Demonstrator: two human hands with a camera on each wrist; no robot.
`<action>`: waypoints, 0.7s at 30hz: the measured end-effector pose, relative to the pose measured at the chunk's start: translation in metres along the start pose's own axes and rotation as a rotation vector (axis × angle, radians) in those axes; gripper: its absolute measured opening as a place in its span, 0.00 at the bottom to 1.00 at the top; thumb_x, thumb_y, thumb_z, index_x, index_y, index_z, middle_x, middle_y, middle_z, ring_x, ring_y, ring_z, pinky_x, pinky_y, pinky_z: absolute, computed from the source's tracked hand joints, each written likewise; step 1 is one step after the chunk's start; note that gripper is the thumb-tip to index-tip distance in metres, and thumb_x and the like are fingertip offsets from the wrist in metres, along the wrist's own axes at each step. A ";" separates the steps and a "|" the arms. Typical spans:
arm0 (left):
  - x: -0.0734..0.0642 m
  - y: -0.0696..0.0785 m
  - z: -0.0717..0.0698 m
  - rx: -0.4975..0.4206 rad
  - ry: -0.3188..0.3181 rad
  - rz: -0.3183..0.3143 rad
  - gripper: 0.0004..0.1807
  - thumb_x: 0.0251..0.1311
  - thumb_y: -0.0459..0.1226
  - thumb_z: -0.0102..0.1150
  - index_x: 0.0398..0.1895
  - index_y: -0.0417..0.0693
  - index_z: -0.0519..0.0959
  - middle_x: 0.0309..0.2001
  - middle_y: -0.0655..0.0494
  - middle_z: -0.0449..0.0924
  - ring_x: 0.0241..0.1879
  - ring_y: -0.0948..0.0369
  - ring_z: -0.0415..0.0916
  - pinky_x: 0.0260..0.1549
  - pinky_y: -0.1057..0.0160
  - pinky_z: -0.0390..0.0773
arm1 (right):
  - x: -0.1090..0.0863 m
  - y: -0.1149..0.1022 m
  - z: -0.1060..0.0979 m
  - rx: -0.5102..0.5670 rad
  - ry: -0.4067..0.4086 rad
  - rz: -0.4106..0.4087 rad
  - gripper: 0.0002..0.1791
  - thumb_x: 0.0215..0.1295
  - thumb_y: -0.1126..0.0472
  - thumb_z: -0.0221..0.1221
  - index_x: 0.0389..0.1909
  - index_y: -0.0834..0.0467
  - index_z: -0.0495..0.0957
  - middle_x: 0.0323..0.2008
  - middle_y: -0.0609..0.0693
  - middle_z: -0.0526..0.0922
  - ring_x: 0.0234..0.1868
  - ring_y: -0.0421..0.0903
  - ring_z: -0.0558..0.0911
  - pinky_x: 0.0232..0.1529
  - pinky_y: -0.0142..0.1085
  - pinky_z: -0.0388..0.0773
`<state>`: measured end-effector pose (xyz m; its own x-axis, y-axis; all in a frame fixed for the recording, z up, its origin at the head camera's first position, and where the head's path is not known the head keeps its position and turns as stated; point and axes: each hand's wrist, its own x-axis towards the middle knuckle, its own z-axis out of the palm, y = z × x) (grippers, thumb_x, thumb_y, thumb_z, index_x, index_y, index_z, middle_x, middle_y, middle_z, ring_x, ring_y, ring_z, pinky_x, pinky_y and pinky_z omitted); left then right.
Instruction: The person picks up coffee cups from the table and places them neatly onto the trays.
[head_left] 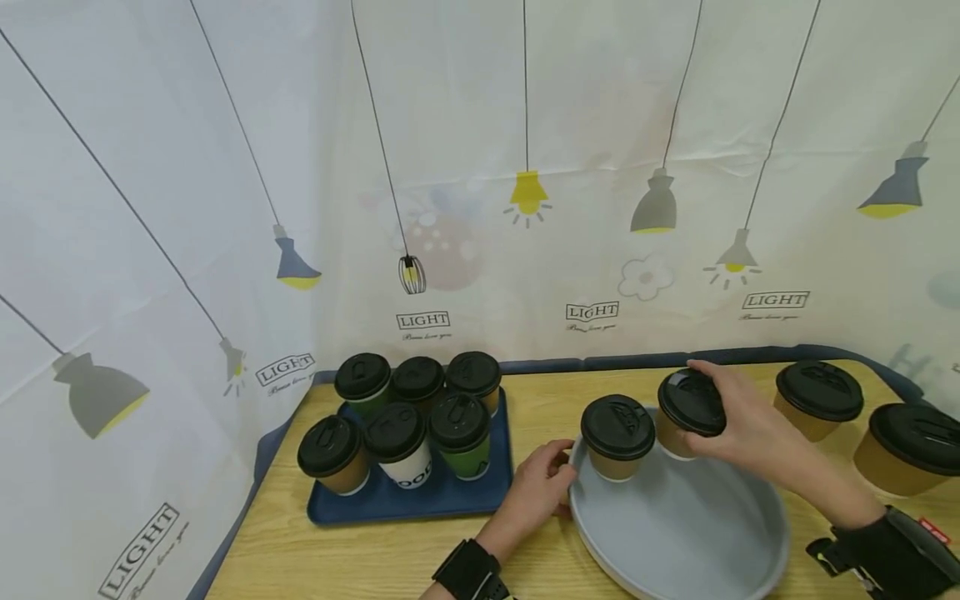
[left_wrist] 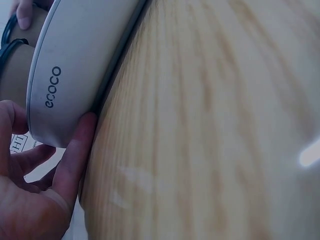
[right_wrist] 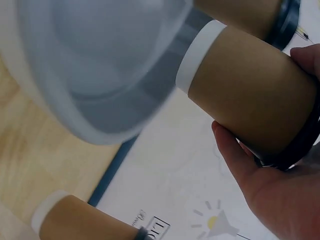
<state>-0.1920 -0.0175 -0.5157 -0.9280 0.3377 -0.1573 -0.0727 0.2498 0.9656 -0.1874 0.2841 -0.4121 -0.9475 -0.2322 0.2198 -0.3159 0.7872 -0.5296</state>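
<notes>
My right hand [head_left: 750, 425] grips a brown paper coffee cup [right_wrist: 250, 85] by its black-lidded upper part. That cup is over the far part of a round grey tray [head_left: 697, 521]; whether its base touches the tray, I cannot tell. Just left of it, a second brown lidded cup [head_left: 617, 465] stands upright on the tray. At the tray's left edge my left hand [head_left: 534, 483] holds the rim. In the left wrist view, its fingers lie around the tray's side wall [left_wrist: 75, 65], near the "ecoco" print.
A blue rectangular tray [head_left: 420, 503] on the left bears several lidded cups in brown, white and green. On the right, two more brown lidded cups [head_left: 806, 421] stand on the wooden table [head_left: 360, 558]. A printed curtain [head_left: 480, 125] hangs behind the table.
</notes>
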 end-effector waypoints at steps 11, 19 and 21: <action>0.000 0.001 -0.001 -0.007 -0.011 -0.006 0.26 0.70 0.41 0.54 0.71 0.50 0.74 0.55 0.53 0.75 0.47 0.58 0.80 0.27 0.59 0.87 | -0.001 0.009 0.019 -0.018 -0.025 -0.014 0.54 0.50 0.57 0.77 0.73 0.71 0.58 0.62 0.75 0.67 0.54 0.66 0.75 0.46 0.58 0.78; -0.002 0.004 -0.002 -0.010 -0.024 -0.009 0.26 0.71 0.41 0.53 0.72 0.50 0.73 0.56 0.52 0.74 0.47 0.58 0.80 0.28 0.60 0.87 | -0.002 0.012 0.024 -0.007 -0.037 -0.011 0.55 0.50 0.57 0.77 0.74 0.70 0.58 0.63 0.75 0.66 0.56 0.67 0.74 0.47 0.59 0.78; -0.003 0.005 -0.003 -0.010 -0.030 -0.012 0.26 0.71 0.41 0.53 0.72 0.51 0.73 0.56 0.52 0.74 0.47 0.58 0.80 0.28 0.59 0.87 | -0.003 0.012 0.024 -0.003 -0.034 -0.012 0.54 0.50 0.57 0.77 0.74 0.70 0.58 0.64 0.75 0.66 0.56 0.67 0.74 0.48 0.59 0.77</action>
<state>-0.1907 -0.0196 -0.5101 -0.9157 0.3620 -0.1745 -0.0872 0.2448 0.9656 -0.1900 0.2807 -0.4392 -0.9447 -0.2612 0.1984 -0.3275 0.7860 -0.5245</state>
